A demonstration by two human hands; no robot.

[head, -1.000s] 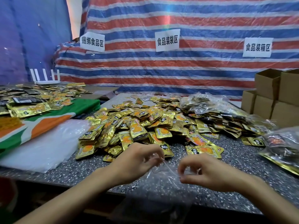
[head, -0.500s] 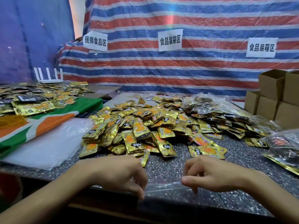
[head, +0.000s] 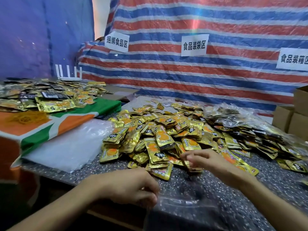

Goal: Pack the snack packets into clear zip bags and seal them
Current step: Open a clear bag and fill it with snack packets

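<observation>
Left hand (head: 131, 187): fingers curled, pinching the left edge of the clear zip bag (head: 180, 201), which lies flat at the worktop's (head: 250, 194) near edge. Right hand (head: 205, 161): fingers loosely spread, holding nothing, at the near side of the snack packets (head: 166, 134); contact blurred, cannot tell. Snack packets: gold, one loose heap, mid-worktop. Stack of empty clear bags (head: 66, 145): left edge. Filled bags (head: 233, 114): far right. Cardboard boxes (head: 298, 120): right edge.

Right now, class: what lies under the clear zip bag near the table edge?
The speckled tabletop shows through the clear zip bag. The left hand grips and hides its left edge.
</observation>
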